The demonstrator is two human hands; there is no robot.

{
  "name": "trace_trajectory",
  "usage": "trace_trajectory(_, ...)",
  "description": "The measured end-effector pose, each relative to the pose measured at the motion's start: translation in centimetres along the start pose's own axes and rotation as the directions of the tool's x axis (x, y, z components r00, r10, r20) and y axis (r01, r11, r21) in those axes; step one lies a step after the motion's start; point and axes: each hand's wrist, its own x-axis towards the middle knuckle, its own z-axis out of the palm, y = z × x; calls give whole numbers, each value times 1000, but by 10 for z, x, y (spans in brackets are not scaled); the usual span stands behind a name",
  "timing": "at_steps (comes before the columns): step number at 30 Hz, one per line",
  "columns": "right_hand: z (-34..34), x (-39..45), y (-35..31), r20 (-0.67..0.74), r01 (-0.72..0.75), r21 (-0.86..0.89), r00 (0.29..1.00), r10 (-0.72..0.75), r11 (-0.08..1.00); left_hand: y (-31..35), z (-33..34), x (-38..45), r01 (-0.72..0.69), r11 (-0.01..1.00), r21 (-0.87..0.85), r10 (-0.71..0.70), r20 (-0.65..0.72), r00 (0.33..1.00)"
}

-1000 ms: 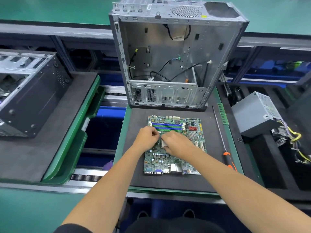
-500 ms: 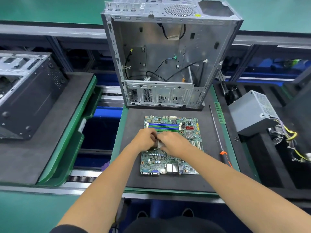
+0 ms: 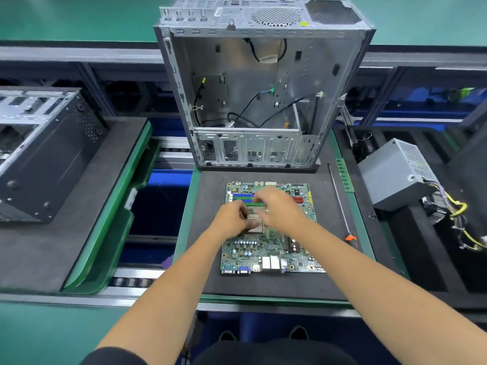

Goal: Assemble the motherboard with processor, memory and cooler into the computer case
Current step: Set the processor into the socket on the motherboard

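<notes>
Motherboard: the green motherboard (image 3: 268,248) lies flat on the dark foam surface (image 3: 210,283), its port row toward the person and its memory slots (image 3: 241,196) at the far edge.
Processor: a silvery square processor (image 3: 255,224) sits in the socket near the board's middle, partly hidden by both hands.
Left hand: the left hand (image 3: 232,219) rests at the socket's left edge, fingers curled in against the processor; whether it grips it or only touches cannot be told through the blur.
Right hand: the right hand (image 3: 280,206) hovers over the board just beyond the socket, motion-blurred, fingers loosely bent and spread, holding nothing visible.
Computer case: the open grey computer case (image 3: 261,101) stands upright at the far end of the same foam surface, just behind the board, loose black cables hanging inside.
Screwdriver: a long screwdriver (image 3: 340,204) with an orange grip lies to the right of the board, apart from it.
Memory stick: a green memory stick (image 3: 344,175) lies along the right rim of the surface, beside the screwdriver's tip.
Power supply: a grey power supply (image 3: 395,172) with coloured wires sits tilted on the neighbouring pallet at right.
Second case: another case (image 3: 39,154) lies on the left pallet, well apart.
</notes>
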Motion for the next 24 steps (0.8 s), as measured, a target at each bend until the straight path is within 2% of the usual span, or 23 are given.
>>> trace_trajectory(1, -5, 3, 5, -74, -57, 64, 995, 62, 996, 2, 2, -1, 8, 1000, 24, -7, -18, 1000)
trace_trajectory(2, -10, 5, 10, -82, -114, 112, 989, 123, 987, 3, 3, -1, 15, 998, 54, -13, -35, 999)
trace_trajectory(5, -14, 6, 22, 114, -229, 133, 970, 215, 964, 6, 7, -2, 8, 994, 108, -2, -56, 998)
trace_trajectory(7, -9, 3, 25, 171, -253, 112, 958, 232, 961, 7, 7, -2, -7, 993, 119, 13, -50, 999)
trace_trajectory(16, 11, 7, 25, 104, -357, 186, 934, 343, 915, 8, 9, -6, -99, 978, 181, 113, -65, 991)
trace_trajectory(19, 15, 13, 23, 94, -410, 199, 912, 399, 890, 3, 9, -8, -202, 948, 247, 211, -11, 977)
trace_trajectory(24, 19, 19, 21, 93, -467, 177, 884, 458, 866, -1, 6, -10, -253, 926, 279, 246, 57, 967)
